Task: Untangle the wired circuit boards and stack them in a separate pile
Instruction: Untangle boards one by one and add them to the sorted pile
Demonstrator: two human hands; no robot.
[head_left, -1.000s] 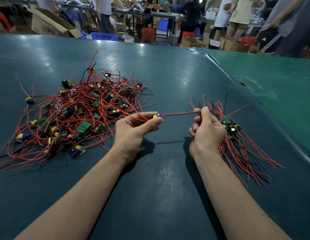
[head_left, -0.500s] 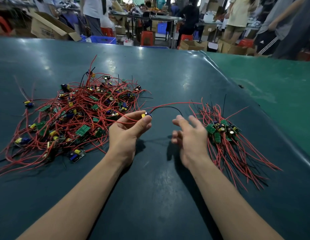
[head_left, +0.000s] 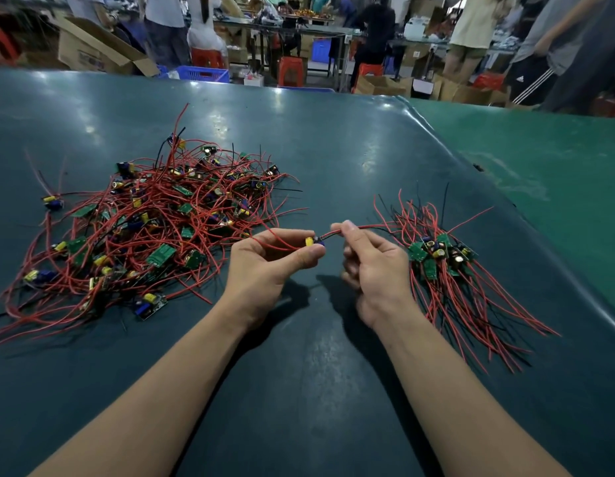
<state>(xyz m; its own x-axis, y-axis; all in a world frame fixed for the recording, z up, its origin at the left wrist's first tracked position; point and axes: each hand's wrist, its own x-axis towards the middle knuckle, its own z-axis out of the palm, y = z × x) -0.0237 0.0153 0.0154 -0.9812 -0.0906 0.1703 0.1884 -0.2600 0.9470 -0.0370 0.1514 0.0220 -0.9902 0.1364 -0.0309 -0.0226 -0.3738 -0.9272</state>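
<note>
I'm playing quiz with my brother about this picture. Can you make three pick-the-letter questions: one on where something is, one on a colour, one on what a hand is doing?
1. Where is the neat pile of boards?
A. To the right of the hands
B. On the far left edge of the table
C. Inside a cardboard box

2. What colour are most of the wires?
A. Blue
B. Red
C. White

3. What is the left hand doing?
A. Lying flat on the table
B. Pointing at the ceiling
C. Pinching a small board

Answers:
1. A: the neat pile lies just right of the right hand, while the tangled heap sits to the left.
2. B: nearly every wire in both piles is red, with only a few black ones.
3. C: the left hand has a grip on the small board with thumb and fingers; the right hand pinches its wire.
</note>
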